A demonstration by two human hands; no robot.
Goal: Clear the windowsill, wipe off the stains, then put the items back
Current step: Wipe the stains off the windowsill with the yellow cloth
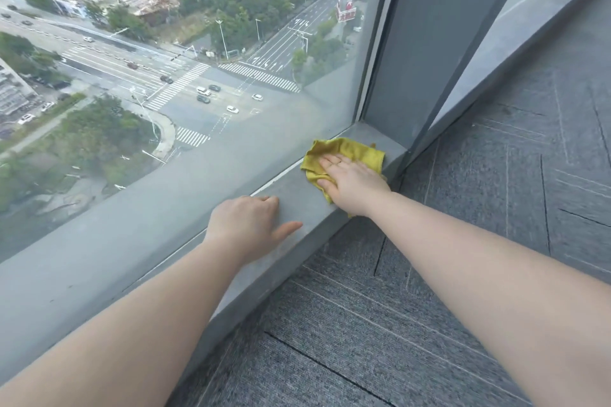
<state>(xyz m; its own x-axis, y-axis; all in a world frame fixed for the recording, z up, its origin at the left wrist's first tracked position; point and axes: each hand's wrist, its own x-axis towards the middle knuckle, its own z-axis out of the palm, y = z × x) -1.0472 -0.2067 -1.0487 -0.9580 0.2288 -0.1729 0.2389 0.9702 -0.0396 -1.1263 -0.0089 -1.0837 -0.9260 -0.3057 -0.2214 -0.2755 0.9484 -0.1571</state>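
Observation:
The grey windowsill [297, 195] runs low along the big window, from the lower left up to a corner at the grey pillar. A crumpled yellow cloth [355, 149] lies on the sill near that corner. My right hand [350, 183] lies flat on the cloth with straight fingers and presses it onto the sill. My left hand [251, 225] rests on the bare sill a little to the left, palm down, fingers loosely spread. No other items stand on the visible part of the sill.
The window glass [165, 92] rises right behind the sill, with a street far below. A grey pillar [426, 43] closes the sill's far end. Grey carpet tiles [479, 241] cover the floor to the right and below.

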